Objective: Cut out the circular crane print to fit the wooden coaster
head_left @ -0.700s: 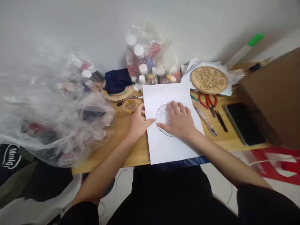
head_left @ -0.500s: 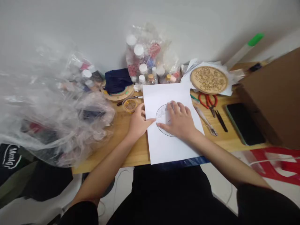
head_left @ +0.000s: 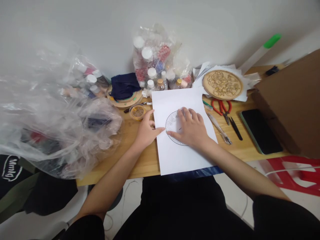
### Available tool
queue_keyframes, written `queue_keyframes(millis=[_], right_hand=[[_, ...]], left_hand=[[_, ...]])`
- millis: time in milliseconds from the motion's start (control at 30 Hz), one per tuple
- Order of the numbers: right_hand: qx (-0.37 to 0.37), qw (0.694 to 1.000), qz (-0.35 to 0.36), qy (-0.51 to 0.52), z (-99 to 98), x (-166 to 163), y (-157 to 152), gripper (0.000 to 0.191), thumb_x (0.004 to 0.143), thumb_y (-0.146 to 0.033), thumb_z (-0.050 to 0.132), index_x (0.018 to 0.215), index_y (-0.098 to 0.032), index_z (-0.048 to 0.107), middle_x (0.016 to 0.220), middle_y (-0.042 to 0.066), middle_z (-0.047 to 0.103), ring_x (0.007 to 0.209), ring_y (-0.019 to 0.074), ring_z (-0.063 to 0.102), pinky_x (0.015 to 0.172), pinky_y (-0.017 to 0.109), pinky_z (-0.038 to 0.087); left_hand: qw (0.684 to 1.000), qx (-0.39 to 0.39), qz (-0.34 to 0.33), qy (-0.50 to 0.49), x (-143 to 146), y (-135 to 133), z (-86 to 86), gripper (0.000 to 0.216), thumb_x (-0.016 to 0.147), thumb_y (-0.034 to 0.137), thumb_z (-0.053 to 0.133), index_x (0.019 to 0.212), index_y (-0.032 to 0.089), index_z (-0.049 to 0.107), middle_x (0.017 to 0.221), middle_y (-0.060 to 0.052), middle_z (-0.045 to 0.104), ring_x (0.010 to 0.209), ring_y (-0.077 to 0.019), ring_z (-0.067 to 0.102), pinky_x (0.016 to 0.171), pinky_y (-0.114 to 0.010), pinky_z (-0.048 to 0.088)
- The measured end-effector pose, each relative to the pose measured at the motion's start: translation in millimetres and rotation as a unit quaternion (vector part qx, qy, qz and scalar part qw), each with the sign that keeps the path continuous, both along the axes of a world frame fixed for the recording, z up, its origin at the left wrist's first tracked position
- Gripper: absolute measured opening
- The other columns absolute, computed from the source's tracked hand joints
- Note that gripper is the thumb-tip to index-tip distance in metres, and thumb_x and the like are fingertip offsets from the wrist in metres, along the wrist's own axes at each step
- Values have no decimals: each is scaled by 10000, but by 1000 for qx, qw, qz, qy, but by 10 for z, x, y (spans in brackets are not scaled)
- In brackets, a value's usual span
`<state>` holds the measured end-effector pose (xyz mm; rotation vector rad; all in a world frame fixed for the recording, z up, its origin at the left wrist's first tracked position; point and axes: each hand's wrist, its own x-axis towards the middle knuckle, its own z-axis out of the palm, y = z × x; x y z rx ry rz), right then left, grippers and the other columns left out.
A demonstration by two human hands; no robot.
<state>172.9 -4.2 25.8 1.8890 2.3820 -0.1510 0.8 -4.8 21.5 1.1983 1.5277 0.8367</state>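
A white sheet of paper (head_left: 185, 160) lies on the wooden table, printed with a round line drawing (head_left: 172, 120) of fine lines and flowers. My right hand (head_left: 193, 128) rests flat over much of that circle, fingers a little spread, hiding its right part. At the sheet's left edge is my left hand (head_left: 147, 131). Its thumb reaches onto the paper close to the circle, and its index finger stretches along the edge. The other left fingers curl partly out of sight. Nothing shows in either hand.
A small round amber container (head_left: 137, 112) stands beside my left hand. Bagged bottles (head_left: 152, 72) line the wall. Right of the paper lie a craft knife (head_left: 220, 128), red-handled pliers (head_left: 222, 108), black tweezers (head_left: 235, 128), and a phone (head_left: 261, 131). Plastic bags (head_left: 62, 133) cover the left side; a cardboard box (head_left: 292, 106) stands right.
My left thumb has drawn slightly left, away from the circle's edge. My right hand stays in place on the paper.
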Motion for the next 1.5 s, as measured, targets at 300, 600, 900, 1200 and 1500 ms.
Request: queue_keyframes(millis=[300, 600, 900, 1200, 1500], right_hand=[[5, 1000, 2, 16, 1, -1, -2, 941, 781, -742, 420, 1424, -63, 314, 1501, 181, 310, 1342, 385, 266, 1074, 507, 259], [-9, 1000, -5, 17, 28, -20, 10, 939, 778, -722, 455, 1426, -57, 309, 1506, 186, 297, 1347, 388, 254, 1078, 514, 251], [4, 1000, -5, 17, 4, -29, 13, 932, 800, -747, 359, 1416, -50, 305, 1491, 194, 316, 1331, 393, 270, 1064, 519, 257], [27, 999, -3, 29, -37, -25, -2, 948, 799, -788, 243, 1401, -59, 316, 1479, 207, 328, 1317, 393, 283, 1053, 517, 255], [19, 1000, -7, 22, -48, -29, -4, 977, 788, -800, 242, 1418, -55, 305, 1496, 197, 309, 1334, 388, 264, 1066, 522, 249]], left_hand=[[1000, -13, 2, -12, 1, 8, -12, 769, 660, 72, 717, 1343, 154, 372, 704, 17, 611, 628, -168, 624, 627, -322, 508], [1000, -10, -5, -14, -16, 13, -35, 757, 670, 91, 715, 1343, 165, 377, 716, 5, 622, 637, -181, 627, 632, -339, 509], [999, -22, -10, -23, -25, 19, -61, 752, 681, 91, 704, 1351, 169, 369, 734, -1, 632, 643, -178, 619, 655, -353, 513], [1000, 3, -20, -15, -28, 9, -76, 728, 681, 102, 704, 1336, 186, 399, 706, 15, 603, 616, -175, 617, 640, -353, 517], [999, 19, -35, 12, -27, 1, -63, 504, 692, 125, 690, 1179, 184, 572, 838, -35, 647, 678, -159, 618, 647, -312, 505]])
